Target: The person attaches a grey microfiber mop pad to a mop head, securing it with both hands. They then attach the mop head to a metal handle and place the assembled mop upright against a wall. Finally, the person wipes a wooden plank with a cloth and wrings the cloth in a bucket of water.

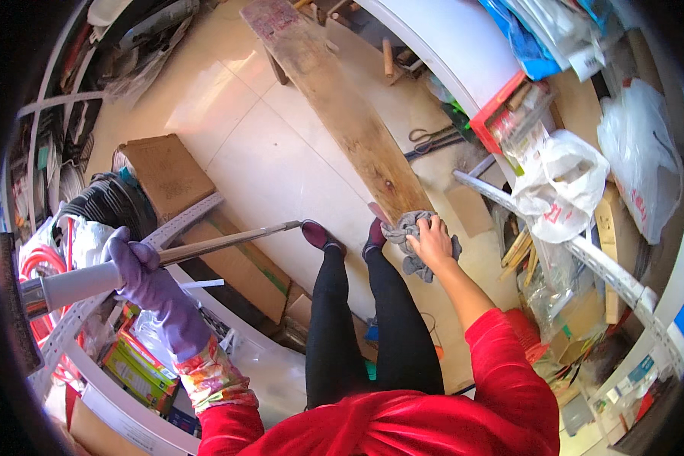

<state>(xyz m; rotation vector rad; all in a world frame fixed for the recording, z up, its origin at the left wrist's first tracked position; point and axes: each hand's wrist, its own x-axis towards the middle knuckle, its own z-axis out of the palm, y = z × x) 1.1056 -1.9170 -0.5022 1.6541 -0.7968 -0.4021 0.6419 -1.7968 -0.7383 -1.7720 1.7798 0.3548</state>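
Observation:
My left hand (135, 262), in a long purple rubber glove with a flowered cuff, is wrapped around a metal pole (239, 236). A thick white sleeve (80, 286) surrounds the pole beside the glove, and a dark piece (17, 304) shows at its near left end. The pole's thin tip points toward the middle, above the floor. Bare, my right hand (432, 245) grips a crumpled grey cloth (416, 266) at the near end of a long, worn wooden bench (357, 133). Part of the cloth hangs below my fingers.
Cardboard boxes (167, 178) and a coil of black ribbed hose (112, 204) stand at the left. Crowded shelving with a metal rail (585, 251) and white plastic bags (562, 182) lines the right. Scissors (433, 140) lie beyond the bench. Pale floor tiles (281, 159) lie left of it.

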